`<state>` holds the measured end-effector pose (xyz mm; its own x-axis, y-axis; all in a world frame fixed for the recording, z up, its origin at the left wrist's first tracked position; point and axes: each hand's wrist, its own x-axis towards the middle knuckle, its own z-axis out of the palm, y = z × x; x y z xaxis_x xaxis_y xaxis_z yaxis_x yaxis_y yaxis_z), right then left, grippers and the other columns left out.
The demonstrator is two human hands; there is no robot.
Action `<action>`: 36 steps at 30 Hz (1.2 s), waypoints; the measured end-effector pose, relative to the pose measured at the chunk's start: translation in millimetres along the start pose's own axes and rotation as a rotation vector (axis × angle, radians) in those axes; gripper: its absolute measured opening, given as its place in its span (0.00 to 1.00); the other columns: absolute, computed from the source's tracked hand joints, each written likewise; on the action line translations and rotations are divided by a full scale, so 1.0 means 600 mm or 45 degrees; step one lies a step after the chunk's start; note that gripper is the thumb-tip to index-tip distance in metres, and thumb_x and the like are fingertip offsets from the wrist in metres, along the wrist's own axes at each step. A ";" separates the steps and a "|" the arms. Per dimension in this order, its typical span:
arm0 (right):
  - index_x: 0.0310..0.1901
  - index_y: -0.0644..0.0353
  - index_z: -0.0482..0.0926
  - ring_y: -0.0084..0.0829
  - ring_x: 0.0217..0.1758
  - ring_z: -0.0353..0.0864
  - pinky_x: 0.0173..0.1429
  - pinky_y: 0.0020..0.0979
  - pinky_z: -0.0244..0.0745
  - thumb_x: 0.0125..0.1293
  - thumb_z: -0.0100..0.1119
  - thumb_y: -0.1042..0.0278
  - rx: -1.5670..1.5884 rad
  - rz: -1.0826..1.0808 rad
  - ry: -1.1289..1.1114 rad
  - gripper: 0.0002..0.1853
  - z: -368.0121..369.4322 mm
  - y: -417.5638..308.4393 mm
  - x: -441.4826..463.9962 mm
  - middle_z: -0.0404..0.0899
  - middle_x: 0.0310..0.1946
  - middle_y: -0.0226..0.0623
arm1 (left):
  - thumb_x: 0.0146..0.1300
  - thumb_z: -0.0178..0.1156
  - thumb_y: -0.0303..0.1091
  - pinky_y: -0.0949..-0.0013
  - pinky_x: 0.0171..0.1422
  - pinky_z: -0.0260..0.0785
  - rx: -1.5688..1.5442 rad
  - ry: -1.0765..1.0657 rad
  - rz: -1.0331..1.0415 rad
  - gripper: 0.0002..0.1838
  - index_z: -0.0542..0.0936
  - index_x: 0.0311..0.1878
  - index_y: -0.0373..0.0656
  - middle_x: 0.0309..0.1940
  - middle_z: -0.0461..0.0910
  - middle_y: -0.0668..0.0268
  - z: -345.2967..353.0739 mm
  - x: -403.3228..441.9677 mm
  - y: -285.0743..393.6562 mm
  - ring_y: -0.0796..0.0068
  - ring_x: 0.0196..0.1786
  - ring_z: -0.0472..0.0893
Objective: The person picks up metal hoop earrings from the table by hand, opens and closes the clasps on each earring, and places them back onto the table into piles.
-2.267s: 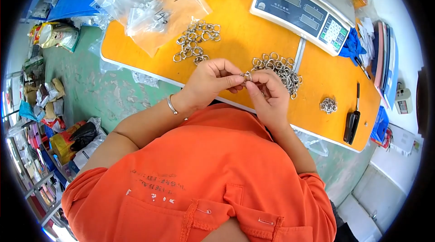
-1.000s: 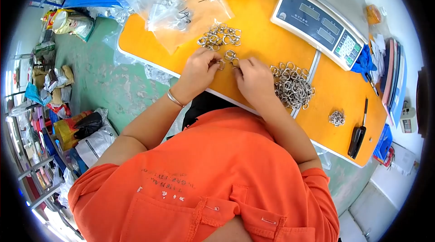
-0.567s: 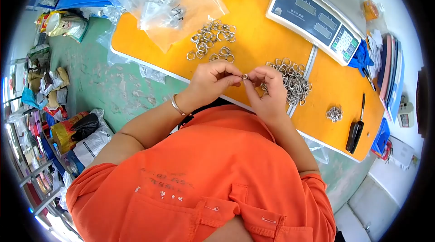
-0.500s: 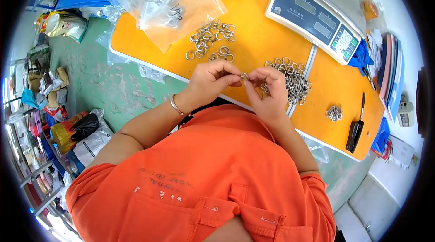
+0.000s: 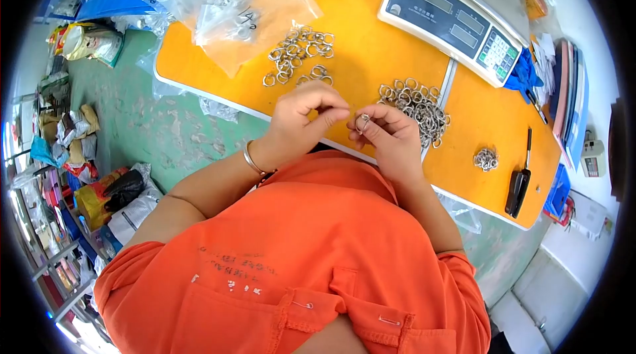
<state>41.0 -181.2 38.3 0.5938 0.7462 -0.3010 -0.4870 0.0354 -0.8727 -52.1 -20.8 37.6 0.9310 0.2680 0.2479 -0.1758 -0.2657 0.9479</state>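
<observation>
A small metal ring (image 5: pixel 362 122) is pinched between the thumb and forefinger of my right hand (image 5: pixel 396 142), above the table's near edge. Just left of it, my left hand (image 5: pixel 301 115) has thumb and forefinger brought together at the tips; anything between them is too small to make out. A bangle (image 5: pixel 250 158) circles my left wrist. Right behind my right hand lies a heap of metal rings (image 5: pixel 424 112). A looser group of rings (image 5: pixel 298 49) is spread on the table beyond my left hand.
A counting scale (image 5: pixel 450 16) stands at the back right of the orange table (image 5: pixel 358 29). Plastic bags (image 5: pixel 245 16) lie at the back left. Toward the right are a small ring cluster (image 5: pixel 485 160), a black-handled tool (image 5: pixel 520 185) and upright folders (image 5: pixel 573 95).
My hands have drawn slightly apart. The ring that sat between both hands' fingertips is now in my right hand's fingers, turned so its opening shows. The view has shifted a little.
</observation>
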 end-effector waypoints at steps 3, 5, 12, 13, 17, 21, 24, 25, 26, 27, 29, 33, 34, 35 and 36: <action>0.41 0.66 0.77 0.24 0.33 0.80 0.35 0.24 0.76 0.63 0.53 0.80 0.144 0.096 -0.001 0.06 -0.002 -0.009 -0.005 0.80 0.32 0.38 | 0.53 0.61 0.19 0.76 0.34 0.68 0.380 0.179 -0.070 0.06 0.78 0.35 0.38 0.32 0.76 0.65 -0.010 0.011 -0.023 0.75 0.32 0.76; 0.41 0.66 0.77 0.24 0.33 0.80 0.35 0.24 0.76 0.63 0.53 0.79 0.200 0.135 0.005 0.06 -0.006 -0.013 -0.009 0.80 0.32 0.38 | 0.52 0.61 0.19 0.74 0.35 0.69 0.559 0.157 -0.028 0.07 0.78 0.35 0.38 0.33 0.75 0.64 -0.015 0.019 -0.041 0.72 0.32 0.76; 0.36 0.64 0.77 0.30 0.34 0.78 0.36 0.27 0.73 0.59 0.55 0.81 -1.035 -0.594 0.379 0.05 -0.094 -0.071 -0.023 0.79 0.32 0.36 | 0.48 0.62 0.20 0.65 0.39 0.70 0.935 0.099 0.142 0.07 0.77 0.33 0.37 0.32 0.74 0.59 -0.031 0.026 -0.080 0.59 0.36 0.76; 0.34 0.64 0.77 0.34 0.34 0.77 0.37 0.29 0.72 0.56 0.56 0.82 -1.419 -0.679 0.459 0.05 -0.103 -0.084 -0.026 0.78 0.30 0.38 | 0.48 0.62 0.21 0.65 0.39 0.69 0.943 0.100 0.148 0.07 0.77 0.32 0.37 0.32 0.74 0.59 -0.030 0.027 -0.081 0.58 0.35 0.76; 0.33 0.64 0.77 0.44 0.34 0.73 0.41 0.37 0.70 0.51 0.58 0.82 -1.798 -0.736 0.318 0.07 -0.127 -0.072 -0.031 0.76 0.31 0.41 | 0.48 0.62 0.20 0.66 0.37 0.69 0.925 0.102 0.166 0.06 0.77 0.31 0.37 0.30 0.74 0.60 -0.032 0.032 -0.076 0.59 0.35 0.76; 0.34 0.63 0.78 0.43 0.35 0.74 0.41 0.36 0.71 0.52 0.58 0.82 -1.758 -0.818 0.389 0.07 -0.109 -0.064 -0.016 0.76 0.33 0.41 | 0.52 0.62 0.20 0.74 0.35 0.70 0.608 0.133 -0.038 0.06 0.78 0.34 0.36 0.31 0.77 0.63 -0.028 0.024 -0.049 0.72 0.33 0.77; 0.36 0.63 0.79 0.42 0.38 0.75 0.41 0.35 0.72 0.51 0.60 0.81 -1.535 -0.874 0.330 0.09 -0.071 -0.061 -0.002 0.76 0.35 0.41 | 0.56 0.62 0.22 0.78 0.39 0.71 0.375 0.065 -0.241 0.05 0.78 0.36 0.35 0.32 0.79 0.66 -0.017 0.018 -0.021 0.81 0.34 0.77; 0.37 0.63 0.79 0.42 0.39 0.75 0.41 0.34 0.72 0.51 0.61 0.81 -1.472 -0.960 0.237 0.10 -0.050 -0.057 0.005 0.77 0.35 0.41 | 0.56 0.62 0.22 0.78 0.40 0.71 0.224 0.006 -0.361 0.05 0.78 0.37 0.35 0.32 0.79 0.66 -0.011 0.018 -0.011 0.81 0.34 0.77; 0.38 0.63 0.79 0.42 0.40 0.76 0.42 0.34 0.73 0.51 0.63 0.80 -1.408 -1.042 0.143 0.11 -0.035 -0.054 0.011 0.77 0.36 0.41 | 0.56 0.62 0.22 0.78 0.40 0.71 0.069 -0.053 -0.481 0.05 0.78 0.37 0.35 0.32 0.79 0.66 -0.006 0.017 -0.005 0.81 0.35 0.77; 0.38 0.63 0.79 0.42 0.40 0.76 0.42 0.34 0.73 0.51 0.63 0.80 -1.411 -1.042 0.142 0.11 -0.028 -0.051 0.017 0.77 0.36 0.41 | 0.57 0.61 0.23 0.78 0.41 0.71 -0.017 -0.072 -0.489 0.05 0.78 0.37 0.35 0.33 0.79 0.67 -0.003 0.015 -0.001 0.82 0.35 0.77; 0.38 0.62 0.79 0.40 0.39 0.77 0.41 0.32 0.74 0.49 0.65 0.79 -1.347 -1.159 -0.080 0.12 -0.019 -0.044 0.027 0.77 0.36 0.41 | 0.57 0.61 0.22 0.78 0.40 0.71 0.010 -0.070 -0.415 0.05 0.78 0.37 0.35 0.33 0.78 0.66 0.000 0.014 0.012 0.81 0.35 0.77; 0.38 0.62 0.80 0.39 0.37 0.78 0.40 0.31 0.75 0.49 0.66 0.78 -1.233 -0.966 -0.059 0.12 -0.011 -0.043 0.013 0.78 0.35 0.40 | 0.55 0.62 0.21 0.77 0.40 0.71 0.226 -0.060 -0.114 0.06 0.78 0.36 0.36 0.33 0.79 0.65 -0.005 0.014 0.017 0.78 0.35 0.78; 0.38 0.62 0.80 0.38 0.37 0.78 0.39 0.31 0.75 0.49 0.66 0.78 -1.236 -0.954 -0.045 0.12 -0.011 -0.043 0.009 0.79 0.35 0.40 | 0.55 0.62 0.21 0.77 0.40 0.71 0.225 -0.061 -0.115 0.06 0.78 0.36 0.36 0.33 0.79 0.65 -0.005 0.014 0.018 0.78 0.35 0.78; 0.38 0.62 0.80 0.37 0.36 0.79 0.39 0.30 0.76 0.50 0.66 0.78 -1.239 -0.942 -0.030 0.12 -0.011 -0.043 0.007 0.79 0.34 0.39 | 0.55 0.62 0.21 0.77 0.39 0.71 0.231 -0.054 -0.054 0.06 0.78 0.36 0.36 0.33 0.79 0.64 -0.003 0.015 0.018 0.78 0.36 0.78; 0.38 0.62 0.80 0.37 0.36 0.79 0.39 0.30 0.76 0.50 0.66 0.78 -1.242 -0.939 -0.026 0.12 -0.012 -0.041 0.005 0.79 0.34 0.39 | 0.55 0.63 0.21 0.76 0.39 0.70 0.234 -0.050 0.007 0.06 0.78 0.36 0.36 0.33 0.79 0.64 -0.002 0.016 0.018 0.77 0.36 0.78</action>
<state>59.3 -184.5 55.9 0.5098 0.7687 0.3863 0.6519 -0.0522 -0.7565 -45.4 -20.1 50.5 0.9425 0.2310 0.2416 -0.1229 -0.4326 0.8932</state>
